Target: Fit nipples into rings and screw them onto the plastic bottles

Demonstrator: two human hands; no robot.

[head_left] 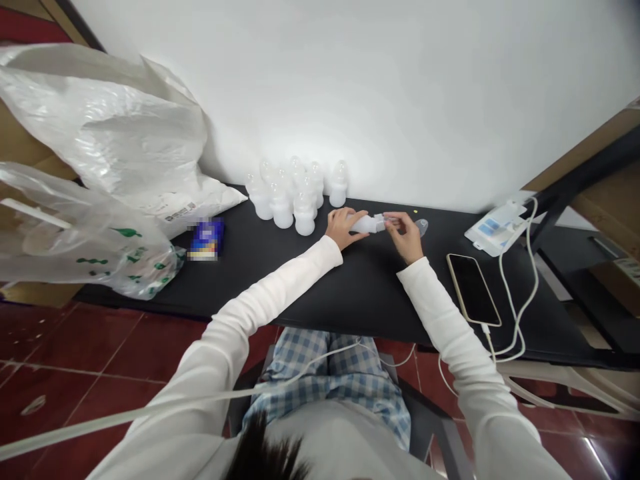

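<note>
A small white bottle [367, 223], like a baby feeding bottle, is tipped on its side just above or on the black table. My left hand [344, 225] is wrapped around its body. At the bottle's neck, the fingers of my right hand [404, 233] are closed on a translucent collar-like top [383, 221]; its exact shape is partly hidden. A clear domed cap [423, 228] shows just beyond my right hand; whether the fingers touch it I cannot tell. Similar white bottles [305, 215] with clear domed tops stand upright in a group to the left of my hands.
A black table [320, 287] runs along a white wall. Large plastic bags [115, 127] and a blue packet [206, 239] lie at left. To the right are a phone [473, 290] on a white cable [530, 293] and a white-blue pack [497, 228]. Another cable crosses my lap.
</note>
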